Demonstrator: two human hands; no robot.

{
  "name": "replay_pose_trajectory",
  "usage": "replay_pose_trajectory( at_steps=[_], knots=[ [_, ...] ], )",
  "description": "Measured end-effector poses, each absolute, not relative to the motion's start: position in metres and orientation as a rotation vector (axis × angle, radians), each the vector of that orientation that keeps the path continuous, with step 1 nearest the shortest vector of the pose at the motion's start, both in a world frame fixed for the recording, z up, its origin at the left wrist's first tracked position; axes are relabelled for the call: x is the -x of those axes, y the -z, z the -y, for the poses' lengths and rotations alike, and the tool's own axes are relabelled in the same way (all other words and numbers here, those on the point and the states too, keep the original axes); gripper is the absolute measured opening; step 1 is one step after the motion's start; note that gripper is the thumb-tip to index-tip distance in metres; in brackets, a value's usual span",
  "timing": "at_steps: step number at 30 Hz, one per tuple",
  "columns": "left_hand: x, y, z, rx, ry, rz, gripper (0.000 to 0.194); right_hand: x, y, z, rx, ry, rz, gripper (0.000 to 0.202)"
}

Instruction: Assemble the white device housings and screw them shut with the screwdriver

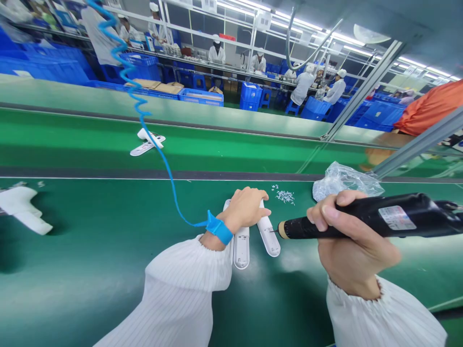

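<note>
My right hand (356, 236) is wrapped round a black electric screwdriver (430, 214), held nearly level with its bit pointing left. The bit reaches the recessed face of a white plastic housing (270, 239); whether it sits on a screw is too small to tell. My left hand (244, 209) grips that housing's upper part between thumb and fingers. Under the same hand lies another white housing (241, 248), with a further one partly hidden beside it. A blue wrist strap (219, 229) with a coiled cord circles my left wrist.
Loose small screws (285, 196) lie beyond the housings, beside a clear plastic bag (345, 180). A white gun-shaped casing (25, 207) is at the left. More white parts (146, 143) rest on the green conveyor belt (217, 152). A metal post (365, 89) slants at right; people work in back.
</note>
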State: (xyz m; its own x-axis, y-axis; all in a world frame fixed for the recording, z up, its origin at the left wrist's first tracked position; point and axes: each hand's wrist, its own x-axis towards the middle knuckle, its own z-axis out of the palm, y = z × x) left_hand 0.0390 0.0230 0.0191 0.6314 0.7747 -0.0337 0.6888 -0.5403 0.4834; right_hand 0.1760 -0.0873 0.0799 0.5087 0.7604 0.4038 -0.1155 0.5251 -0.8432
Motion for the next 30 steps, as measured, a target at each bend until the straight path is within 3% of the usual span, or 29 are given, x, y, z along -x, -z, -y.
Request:
replay_pose_trajectory(
  at_steps=[30],
  knots=[
    [-0.040,-0.015,-0.012,-2.373,-0.263,-1.200,0.039,-0.154,-0.075,0.066,0.974,-0.610,0.903,0.020]
  ],
)
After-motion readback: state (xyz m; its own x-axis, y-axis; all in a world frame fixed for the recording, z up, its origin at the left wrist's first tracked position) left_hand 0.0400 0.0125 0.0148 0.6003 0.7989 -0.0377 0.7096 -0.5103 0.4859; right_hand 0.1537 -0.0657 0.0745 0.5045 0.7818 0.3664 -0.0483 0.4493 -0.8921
